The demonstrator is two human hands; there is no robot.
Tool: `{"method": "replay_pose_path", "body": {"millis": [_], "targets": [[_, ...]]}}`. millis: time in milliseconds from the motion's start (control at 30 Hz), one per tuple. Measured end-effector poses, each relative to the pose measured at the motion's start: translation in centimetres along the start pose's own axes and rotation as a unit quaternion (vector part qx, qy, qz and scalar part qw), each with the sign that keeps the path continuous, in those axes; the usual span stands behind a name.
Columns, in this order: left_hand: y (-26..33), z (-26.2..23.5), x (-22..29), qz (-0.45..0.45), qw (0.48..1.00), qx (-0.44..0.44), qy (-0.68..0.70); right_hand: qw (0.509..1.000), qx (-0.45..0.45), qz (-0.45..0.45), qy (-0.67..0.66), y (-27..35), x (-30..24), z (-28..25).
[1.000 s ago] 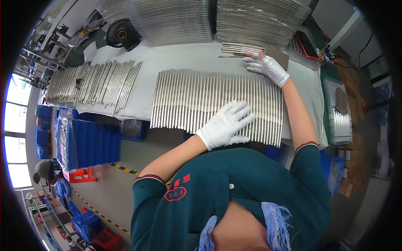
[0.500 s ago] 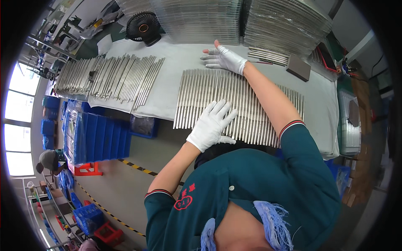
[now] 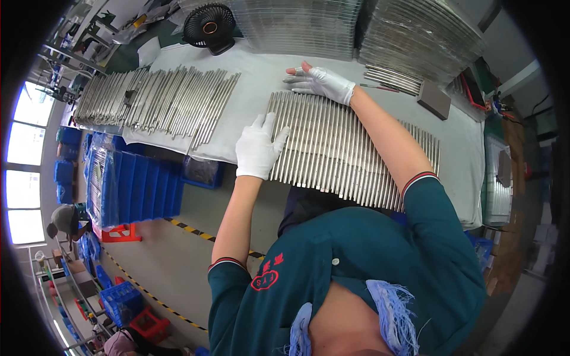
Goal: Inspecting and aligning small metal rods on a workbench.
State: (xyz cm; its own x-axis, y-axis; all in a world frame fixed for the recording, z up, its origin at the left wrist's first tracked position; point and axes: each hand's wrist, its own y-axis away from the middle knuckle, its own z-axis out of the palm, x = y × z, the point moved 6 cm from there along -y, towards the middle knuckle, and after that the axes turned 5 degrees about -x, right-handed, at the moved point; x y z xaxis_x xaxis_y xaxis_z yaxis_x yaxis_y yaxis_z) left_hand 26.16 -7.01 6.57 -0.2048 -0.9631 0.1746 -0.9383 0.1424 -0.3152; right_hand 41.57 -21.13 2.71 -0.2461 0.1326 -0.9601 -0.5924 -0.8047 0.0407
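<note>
Both hands shifted toward 9 o'clock. Left hand (image 3: 259, 147) and right hand (image 3: 320, 82): spread flat, pressing metal rod row (image 3: 350, 148) at opposite ends, likely aligning it on surface (image 3: 261, 77).

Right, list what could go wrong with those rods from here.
1. The row of metal rods reaches the near table edge; a push from the left hand might roll some off onto the floor.
2. The right hand presses only the far ends, so the rods could skew or fan out.
3. Thin gloves may give little protection if fingers get pinched between rods.
</note>
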Motion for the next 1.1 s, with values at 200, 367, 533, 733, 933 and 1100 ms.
{"method": "replay_pose_path", "body": {"millis": [200,367,533,733,933,1100], "targets": [[0.2,0.1,0.5,0.025,0.999,-0.008,0.026,0.964,0.053,-0.01,0.259,2.0,-1.2,-0.6],[2.8,0.3,5.3,0.145,0.982,-0.118,0.019,0.812,0.092,-0.023,0.577,12.4,-4.4,2.0],[5.1,1.2,13.1,0.28,0.94,-0.173,0.089,0.724,0.075,0.048,0.684,23.3,-1.7,6.9],[4.9,2.3,15.0,0.316,0.935,-0.141,0.083,0.682,0.11,0.073,0.719,25.9,0.9,13.1],[5.1,2.5,15.3,0.304,0.942,-0.121,0.079,0.672,0.127,0.035,0.728,25.5,0.9,12.7],[6.1,1.6,15.7,0.298,0.944,-0.116,0.081,0.686,0.126,0.017,0.717,26.5,0.6,12.7]]}}
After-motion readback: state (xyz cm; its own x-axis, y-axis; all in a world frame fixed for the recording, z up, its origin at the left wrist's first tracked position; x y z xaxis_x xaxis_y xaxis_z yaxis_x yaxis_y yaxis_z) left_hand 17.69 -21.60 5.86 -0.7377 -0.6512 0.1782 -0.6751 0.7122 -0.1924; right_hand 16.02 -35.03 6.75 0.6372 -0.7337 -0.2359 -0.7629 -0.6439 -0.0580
